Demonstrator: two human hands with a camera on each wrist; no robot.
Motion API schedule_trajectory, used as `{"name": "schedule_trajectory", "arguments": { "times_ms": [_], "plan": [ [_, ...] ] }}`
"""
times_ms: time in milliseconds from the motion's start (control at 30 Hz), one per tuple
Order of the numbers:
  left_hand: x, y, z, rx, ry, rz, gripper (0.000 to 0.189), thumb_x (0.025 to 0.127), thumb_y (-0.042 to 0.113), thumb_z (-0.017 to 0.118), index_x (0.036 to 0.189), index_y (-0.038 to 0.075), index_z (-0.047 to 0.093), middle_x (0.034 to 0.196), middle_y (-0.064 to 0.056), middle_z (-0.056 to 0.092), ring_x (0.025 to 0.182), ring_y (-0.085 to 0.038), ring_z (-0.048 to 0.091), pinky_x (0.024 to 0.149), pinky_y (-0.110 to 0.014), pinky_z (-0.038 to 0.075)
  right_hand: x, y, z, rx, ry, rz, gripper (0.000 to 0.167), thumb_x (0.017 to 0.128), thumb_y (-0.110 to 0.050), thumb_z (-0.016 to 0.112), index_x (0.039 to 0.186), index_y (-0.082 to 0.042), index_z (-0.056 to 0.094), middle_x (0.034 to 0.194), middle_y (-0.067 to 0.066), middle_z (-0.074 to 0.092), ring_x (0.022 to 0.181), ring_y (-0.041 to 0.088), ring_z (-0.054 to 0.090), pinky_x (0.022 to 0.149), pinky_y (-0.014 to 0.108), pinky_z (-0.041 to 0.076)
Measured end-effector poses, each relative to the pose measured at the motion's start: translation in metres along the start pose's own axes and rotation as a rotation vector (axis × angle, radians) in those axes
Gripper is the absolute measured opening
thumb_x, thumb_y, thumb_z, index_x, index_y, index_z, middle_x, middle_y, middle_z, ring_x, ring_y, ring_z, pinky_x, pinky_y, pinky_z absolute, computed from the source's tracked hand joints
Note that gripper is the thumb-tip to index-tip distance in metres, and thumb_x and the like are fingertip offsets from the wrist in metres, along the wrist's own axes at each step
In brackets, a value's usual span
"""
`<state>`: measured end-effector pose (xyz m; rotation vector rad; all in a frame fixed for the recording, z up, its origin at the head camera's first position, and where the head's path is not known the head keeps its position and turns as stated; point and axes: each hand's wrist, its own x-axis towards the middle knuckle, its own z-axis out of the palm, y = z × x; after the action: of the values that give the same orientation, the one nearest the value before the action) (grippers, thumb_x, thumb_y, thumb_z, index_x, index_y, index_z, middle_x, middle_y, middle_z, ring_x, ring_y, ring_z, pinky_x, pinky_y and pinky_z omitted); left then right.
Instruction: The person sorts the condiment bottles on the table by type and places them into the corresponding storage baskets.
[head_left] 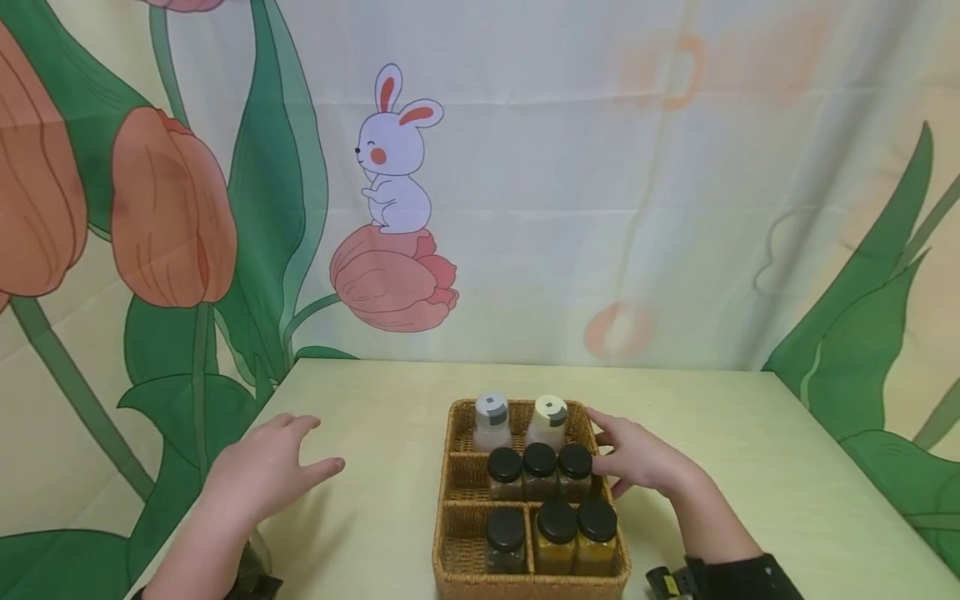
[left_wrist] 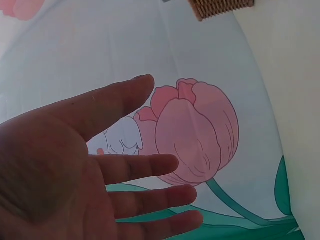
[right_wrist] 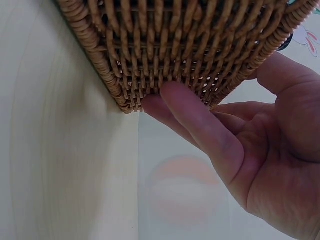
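A wicker basket with compartments stands on the table. At its right side, my right hand grips it, the thumb at the top rim beside a black-lidded jar. In the right wrist view, lower fingers lie against the woven wall, and the thumb tip is hidden behind the rim. My left hand is held away to the left of the basket, thumb and fingers spread, with nothing in it. The left wrist view shows the palm and extended fingers.
Two pale-capped bottles, a white-capped one and a cream-capped one, stand in the back compartment. Several more black-lidded jars fill the nearer sections. A printed curtain hangs behind the pale table.
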<state>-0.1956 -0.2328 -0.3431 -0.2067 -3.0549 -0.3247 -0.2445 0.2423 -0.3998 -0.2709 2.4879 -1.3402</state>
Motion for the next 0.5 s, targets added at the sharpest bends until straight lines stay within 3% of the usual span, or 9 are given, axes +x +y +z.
{"name": "schedule_trajectory", "arguments": {
  "times_ms": [200,500],
  "plan": [
    [-0.002,-0.024,-0.006,-0.026,-0.144,-0.068,0.096,0.079,0.072,0.073,0.144,0.004,0.054,0.141,-0.030,0.051,0.125,-0.051,0.050,0.082,-0.071,0.047,0.002,0.002,0.000,0.004,-0.004,-0.001,0.092,0.088,-0.009,0.077,0.162,-0.005,0.022,0.148,0.037,0.040,0.125,0.045,0.056,0.057,0.045,0.060],
    [-0.004,-0.053,-0.006,-0.076,-0.276,-0.117,0.103,0.073,0.068,0.080,0.146,0.002,0.051,0.137,-0.028,0.056,0.122,-0.051,0.052,0.081,-0.067,0.048,0.001,0.002,-0.001,0.008,0.001,0.002,0.093,0.088,-0.011,0.078,0.162,-0.004,0.022,0.147,0.039,0.040,0.120,0.043,0.060,0.057,0.045,0.060]
  ]
}}
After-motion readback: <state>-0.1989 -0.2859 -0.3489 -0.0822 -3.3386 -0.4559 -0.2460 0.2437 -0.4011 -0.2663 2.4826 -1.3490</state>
